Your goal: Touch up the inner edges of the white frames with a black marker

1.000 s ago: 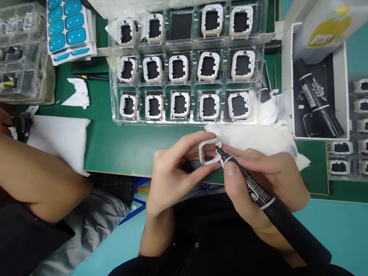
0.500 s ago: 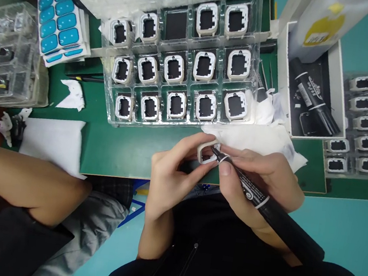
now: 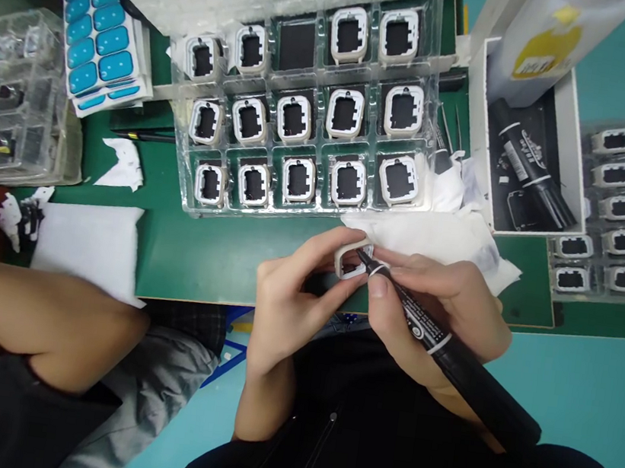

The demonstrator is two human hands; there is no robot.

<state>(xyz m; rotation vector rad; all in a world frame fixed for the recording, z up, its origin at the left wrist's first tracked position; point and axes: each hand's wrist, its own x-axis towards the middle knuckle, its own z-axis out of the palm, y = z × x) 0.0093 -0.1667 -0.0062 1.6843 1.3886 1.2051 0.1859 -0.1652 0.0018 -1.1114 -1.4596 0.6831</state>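
Observation:
Between the thumb and fingers of my left hand is a small white watch case frame, tilted above the table's front edge. My right hand grips a black marker pen low on its barrel. Its tip meets the inner right side of the frame, and my right fingertips are close against the frame as well. Just beyond my hands, a clear plastic tray carries rows of similar white frames, with one upper pocket showing only its black bottom.
A white box at right contains another marker and a bottle. Crumpled white cloth lies before the tray. Blue sticker sheets and folded white cloth are left. A co-worker's arm rests nearby.
The marker's rear end has swung slightly left and down with my right hand, while its tip stays at the frame. The co-worker's arm has shifted slightly left and down.

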